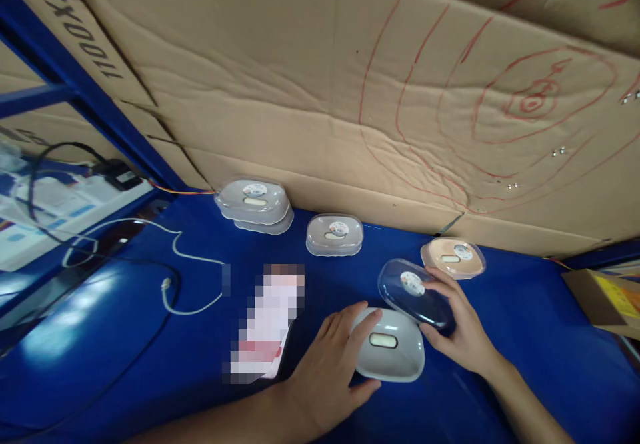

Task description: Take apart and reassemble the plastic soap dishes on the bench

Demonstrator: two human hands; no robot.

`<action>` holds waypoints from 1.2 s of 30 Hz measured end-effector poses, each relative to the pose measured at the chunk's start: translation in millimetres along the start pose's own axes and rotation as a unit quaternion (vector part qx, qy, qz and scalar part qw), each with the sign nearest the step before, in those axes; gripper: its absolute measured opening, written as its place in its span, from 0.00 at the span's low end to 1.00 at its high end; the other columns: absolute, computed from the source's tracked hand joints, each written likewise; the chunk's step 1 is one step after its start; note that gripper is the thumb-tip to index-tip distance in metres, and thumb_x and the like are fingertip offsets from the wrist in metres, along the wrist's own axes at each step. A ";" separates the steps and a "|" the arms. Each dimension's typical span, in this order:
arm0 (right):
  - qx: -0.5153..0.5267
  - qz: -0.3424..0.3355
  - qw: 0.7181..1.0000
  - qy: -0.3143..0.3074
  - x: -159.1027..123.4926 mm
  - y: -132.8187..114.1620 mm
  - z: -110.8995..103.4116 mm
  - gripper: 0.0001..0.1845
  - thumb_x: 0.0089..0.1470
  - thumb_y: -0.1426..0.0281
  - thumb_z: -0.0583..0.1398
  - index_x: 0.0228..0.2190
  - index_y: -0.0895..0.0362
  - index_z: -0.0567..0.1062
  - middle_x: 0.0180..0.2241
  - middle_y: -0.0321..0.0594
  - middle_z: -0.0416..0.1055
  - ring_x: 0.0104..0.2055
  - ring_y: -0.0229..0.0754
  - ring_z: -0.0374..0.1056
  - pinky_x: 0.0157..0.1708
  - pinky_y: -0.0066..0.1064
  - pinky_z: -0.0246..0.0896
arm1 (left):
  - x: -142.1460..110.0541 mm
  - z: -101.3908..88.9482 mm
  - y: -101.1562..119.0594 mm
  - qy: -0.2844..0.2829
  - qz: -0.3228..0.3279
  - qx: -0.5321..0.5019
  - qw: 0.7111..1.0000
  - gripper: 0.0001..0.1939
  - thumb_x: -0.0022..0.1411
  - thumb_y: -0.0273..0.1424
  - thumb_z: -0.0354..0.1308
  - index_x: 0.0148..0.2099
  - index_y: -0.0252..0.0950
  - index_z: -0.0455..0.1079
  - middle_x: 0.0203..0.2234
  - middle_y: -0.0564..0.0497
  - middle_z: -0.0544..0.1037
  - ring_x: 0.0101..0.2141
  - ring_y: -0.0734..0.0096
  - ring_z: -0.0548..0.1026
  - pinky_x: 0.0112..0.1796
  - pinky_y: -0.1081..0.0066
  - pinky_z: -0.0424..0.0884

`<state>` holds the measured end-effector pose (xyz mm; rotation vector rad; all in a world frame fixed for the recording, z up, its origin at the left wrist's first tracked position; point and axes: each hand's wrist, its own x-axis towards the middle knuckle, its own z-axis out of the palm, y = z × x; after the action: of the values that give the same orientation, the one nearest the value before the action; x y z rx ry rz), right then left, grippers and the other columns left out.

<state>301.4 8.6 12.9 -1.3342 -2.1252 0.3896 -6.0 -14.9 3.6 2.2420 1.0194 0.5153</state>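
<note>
A grey oval soap dish (400, 361) lies uncovered on the blue table, a pale oblong piece at its middle. My left hand (330, 357) grips its left side, fingers over the far rim and thumb at the near rim. In my right hand (463, 327) is a clear plastic lid (407, 301) with a round white sticker, held tilted just above and beyond the dish's far right edge. Behind the lid sits a peach soap dish (450, 261) under its own clear lid. A covered grey soap dish (334, 236) stands farther left.
Two stacked grey dishes (255, 201) stand at the back left. A phone (270, 324) with a blurred screen lies left of my left hand. A white cable (193, 313) and black cord cross the table. Cardboard (280, 84) walls the back; a small carton (600, 297) is at right.
</note>
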 end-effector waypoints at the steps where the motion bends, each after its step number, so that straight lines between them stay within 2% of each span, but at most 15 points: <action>1: -0.017 0.004 1.000 0.005 4.0 2.5 0.5 0.30 0.62 0.61 0.65 0.62 0.50 0.65 0.69 0.54 0.58 0.72 0.61 0.57 0.66 0.58 0.62 | -0.2 -0.8 1.1 -0.007 -0.004 0.002 1.000 0.56 0.54 0.29 0.77 0.76 0.45 0.49 0.70 0.35 0.64 0.66 0.40 0.67 0.63 0.39 0.68; 6: -0.075 0.002 0.997 -0.024 26.0 8.9 13.7 0.28 0.64 0.59 0.64 0.62 0.50 0.65 0.71 0.53 0.57 0.73 0.58 0.56 0.68 0.57 0.59 | -0.2 -1.2 3.3 -0.032 -0.024 0.009 0.999 0.56 0.51 0.28 0.76 0.76 0.47 0.52 0.71 0.37 0.62 0.67 0.38 0.66 0.63 0.39 0.67; 9: -0.108 -0.001 0.994 -0.033 36.7 13.4 22.7 0.28 0.65 0.59 0.63 0.62 0.50 0.65 0.70 0.54 0.59 0.73 0.60 0.57 0.68 0.61 0.58 | 2.8 -1.2 3.6 -0.054 -0.037 0.016 0.998 0.55 0.50 0.26 0.74 0.75 0.45 0.53 0.72 0.36 0.61 0.68 0.37 0.63 0.64 0.38 0.65; 12: -0.122 -0.002 0.992 -0.044 42.9 19.3 27.8 0.28 0.65 0.59 0.62 0.63 0.51 0.65 0.69 0.53 0.62 0.71 0.61 0.59 0.67 0.64 0.57 | 5.6 -2.9 4.5 -0.078 -0.033 0.013 0.996 0.53 0.51 0.25 0.73 0.75 0.43 0.53 0.71 0.35 0.64 0.70 0.39 0.62 0.65 0.37 0.61; 15: -0.124 -0.003 0.991 -0.055 44.5 19.2 24.7 0.28 0.67 0.60 0.61 0.65 0.50 0.65 0.71 0.52 0.60 0.73 0.61 0.57 0.68 0.64 0.56 | 6.1 -3.9 4.4 -0.075 -0.031 0.008 0.997 0.52 0.53 0.26 0.72 0.75 0.43 0.53 0.70 0.36 0.65 0.71 0.41 0.61 0.66 0.37 0.60; 18: -0.128 -0.008 0.990 -0.064 37.2 5.6 12.3 0.29 0.70 0.62 0.57 0.69 0.47 0.62 0.75 0.48 0.53 0.76 0.58 0.49 0.71 0.63 0.53 | 5.8 -3.4 3.3 -0.068 -0.035 0.009 0.997 0.51 0.53 0.26 0.71 0.75 0.44 0.53 0.70 0.37 0.65 0.71 0.40 0.61 0.66 0.36 0.59; 21: -0.089 -0.037 0.986 -0.135 17.2 -18.6 0.5 0.37 0.69 0.56 0.60 0.73 0.46 0.56 0.75 0.47 0.52 0.77 0.59 0.49 0.70 0.58 0.56 | 6.2 -3.4 2.3 -0.068 -0.042 0.013 0.997 0.51 0.53 0.29 0.73 0.74 0.43 0.54 0.69 0.37 0.67 0.70 0.37 0.61 0.65 0.34 0.58; 23: -0.058 -0.065 0.973 -0.212 0.6 -33.9 -0.9 0.50 0.61 0.47 0.66 0.74 0.48 0.54 0.74 0.51 0.54 0.75 0.61 0.54 0.69 0.55 0.61 | 6.7 -3.9 1.9 -0.070 -0.041 0.013 0.997 0.52 0.53 0.31 0.74 0.75 0.43 0.53 0.69 0.36 0.67 0.70 0.36 0.61 0.65 0.34 0.58; 24: -0.057 -0.074 0.968 -0.232 -6.9 -39.8 0.6 0.53 0.57 0.45 0.68 0.74 0.48 0.54 0.74 0.51 0.55 0.74 0.61 0.55 0.68 0.55 0.63 | 7.0 -4.2 1.9 -0.070 -0.040 0.013 0.997 0.52 0.53 0.32 0.74 0.75 0.43 0.53 0.69 0.36 0.67 0.69 0.36 0.62 0.64 0.35 0.58; 25: -0.062 -0.079 0.965 -0.241 -13.1 -44.3 3.0 0.53 0.56 0.47 0.70 0.73 0.47 0.56 0.74 0.51 0.55 0.74 0.61 0.56 0.67 0.55 0.64 | 7.3 -4.4 1.9 -0.069 -0.037 0.014 0.997 0.52 0.54 0.32 0.74 0.75 0.43 0.53 0.68 0.36 0.67 0.69 0.37 0.63 0.64 0.35 0.59; 29: -0.074 -0.084 0.966 -0.235 -21.4 -50.7 11.8 0.39 0.60 0.57 0.69 0.68 0.47 0.66 0.74 0.48 0.55 0.74 0.58 0.55 0.67 0.51 0.65 | 8.6 -5.0 2.9 -0.049 -0.032 0.016 0.998 0.48 0.56 0.32 0.73 0.73 0.44 0.55 0.65 0.38 0.70 0.66 0.41 0.67 0.63 0.40 0.62; 32: -0.059 -0.085 0.963 -0.249 -18.2 -50.9 10.6 0.35 0.61 0.57 0.69 0.65 0.49 0.69 0.75 0.48 0.53 0.75 0.56 0.53 0.68 0.48 0.64 | 9.4 -6.0 4.0 -0.048 -0.043 0.009 0.998 0.48 0.55 0.34 0.74 0.72 0.44 0.55 0.63 0.40 0.73 0.62 0.43 0.70 0.61 0.42 0.64; 36: -0.046 -0.085 0.963 -0.253 -17.8 -50.6 7.5 0.34 0.61 0.55 0.67 0.64 0.51 0.68 0.75 0.50 0.53 0.75 0.56 0.53 0.68 0.49 0.64 | 7.5 -6.6 2.7 -0.073 -0.051 0.007 0.996 0.53 0.52 0.35 0.77 0.73 0.44 0.55 0.64 0.37 0.71 0.63 0.39 0.69 0.59 0.41 0.65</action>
<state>266.3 -29.8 28.1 -1.1775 -2.6836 0.6198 -3.6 -8.0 11.0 2.1901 1.0571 0.2963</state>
